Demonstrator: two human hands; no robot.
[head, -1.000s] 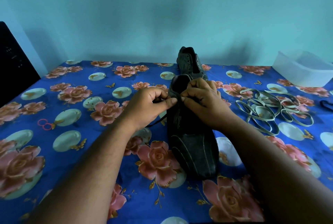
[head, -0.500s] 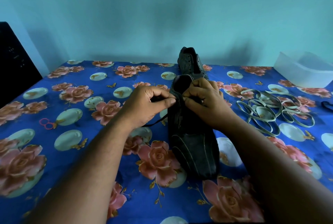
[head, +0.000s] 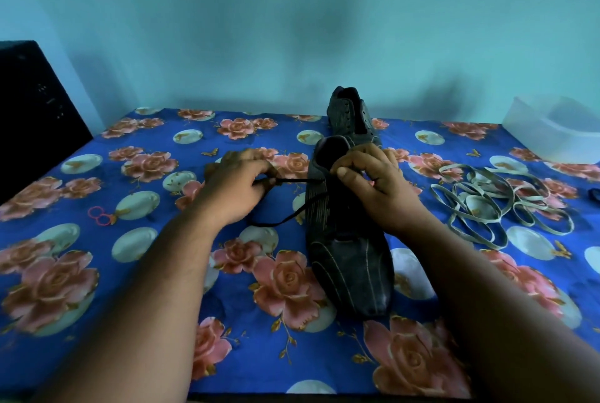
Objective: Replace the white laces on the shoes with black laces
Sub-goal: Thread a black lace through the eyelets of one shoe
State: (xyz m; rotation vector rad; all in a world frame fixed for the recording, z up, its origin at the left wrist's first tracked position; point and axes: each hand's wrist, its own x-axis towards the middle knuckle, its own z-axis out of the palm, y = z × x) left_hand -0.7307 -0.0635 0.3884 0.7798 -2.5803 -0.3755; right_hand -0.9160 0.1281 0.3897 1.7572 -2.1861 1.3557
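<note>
Head view: left hand [head: 232, 190] had pulled away leftward from the near shoe [head: 347, 240] since half a second before, fingers pinching the black lace [head: 289, 181], now drawn taut. Right hand [head: 373, 182] gripped the shoe's collar. Count: two dark shoes, the second [head: 349, 113] behind; one heap of white laces [head: 496, 204] on the floral cloth [head: 97, 272]; one plastic tub [head: 552, 130].

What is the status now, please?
Left hand pulls black lace taut. Right hand grips shoe. White laces lie aside, nothing blocking.
</note>
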